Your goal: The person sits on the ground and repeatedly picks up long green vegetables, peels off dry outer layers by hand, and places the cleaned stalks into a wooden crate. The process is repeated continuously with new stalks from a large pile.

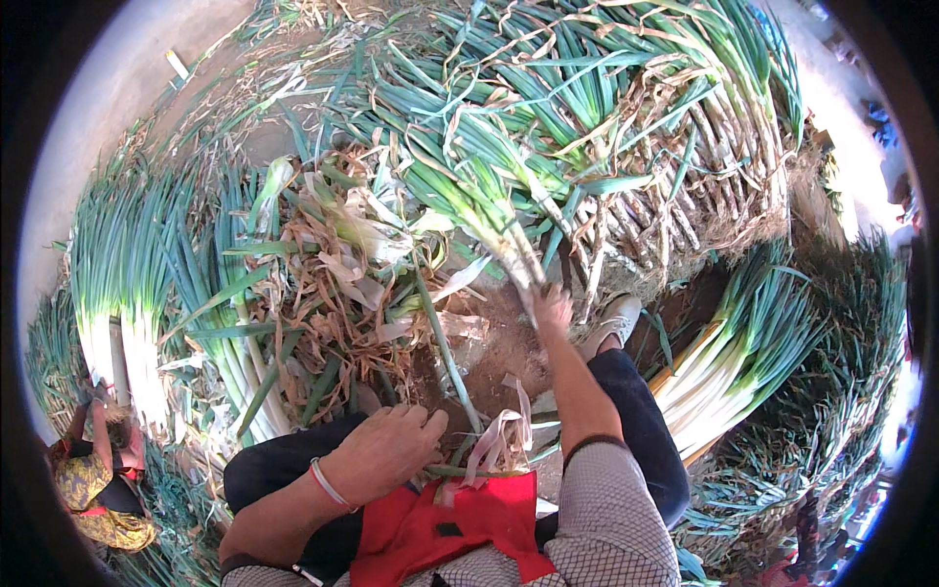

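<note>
My right hand [552,307] reaches forward and grips the soiled root end of a few green onion stalks [517,257], whose leaves point away from me over the big pile. My left hand [392,447] is near my left knee, its fingers curled, with its palm side hidden; whether it holds anything cannot be told. Between my hands and the pile lie peeled skins and dry leaves [359,293]. Unpeeled green onions [704,161] with dirty roots are heaped at the upper right. Clean white-stemmed green onions [704,396] lie right of my leg.
More green onions with white stems [139,345] are on the left, beside a co-worker in yellow patterned clothes [95,484]. Loose leaves [242,103] litter the ground beyond. My shoe [620,319] is close to my right hand. Another dense heap of green onions [821,425] stretches along the right.
</note>
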`<act>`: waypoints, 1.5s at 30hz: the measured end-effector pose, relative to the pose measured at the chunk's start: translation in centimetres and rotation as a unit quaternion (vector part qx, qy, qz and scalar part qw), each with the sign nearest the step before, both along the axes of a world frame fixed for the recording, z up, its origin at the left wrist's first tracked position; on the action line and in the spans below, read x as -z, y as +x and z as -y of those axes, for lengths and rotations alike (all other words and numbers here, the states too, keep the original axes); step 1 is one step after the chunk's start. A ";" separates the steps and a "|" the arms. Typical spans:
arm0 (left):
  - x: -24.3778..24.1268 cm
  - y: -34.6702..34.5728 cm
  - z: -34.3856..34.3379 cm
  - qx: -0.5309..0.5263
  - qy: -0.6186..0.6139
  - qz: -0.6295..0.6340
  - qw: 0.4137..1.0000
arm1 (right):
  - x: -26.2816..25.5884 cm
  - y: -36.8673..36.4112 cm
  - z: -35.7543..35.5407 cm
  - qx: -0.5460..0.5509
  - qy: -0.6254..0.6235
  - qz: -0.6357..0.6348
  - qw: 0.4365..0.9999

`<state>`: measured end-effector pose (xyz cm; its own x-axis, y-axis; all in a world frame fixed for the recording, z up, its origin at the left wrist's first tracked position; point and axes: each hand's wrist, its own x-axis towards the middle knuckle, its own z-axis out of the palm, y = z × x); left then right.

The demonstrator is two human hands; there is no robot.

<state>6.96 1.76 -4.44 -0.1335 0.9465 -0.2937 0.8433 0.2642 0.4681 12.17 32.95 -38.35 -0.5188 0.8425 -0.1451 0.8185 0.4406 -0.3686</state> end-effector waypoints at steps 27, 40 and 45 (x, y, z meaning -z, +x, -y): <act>6.6 4.2 -0.5 -0.456 0.326 0.242 0.792 | -38.7 28.6 27.6 -0.171 -0.236 -0.259 0.921; -2.7 -1.8 15.1 -0.314 0.368 0.314 0.817 | -16.9 16.8 17.4 0.154 -0.830 -0.370 0.387; -5.3 0.3 13.2 -0.260 -0.011 0.108 0.959 | -25.8 18.0 20.9 0.034 -0.798 -0.385 0.463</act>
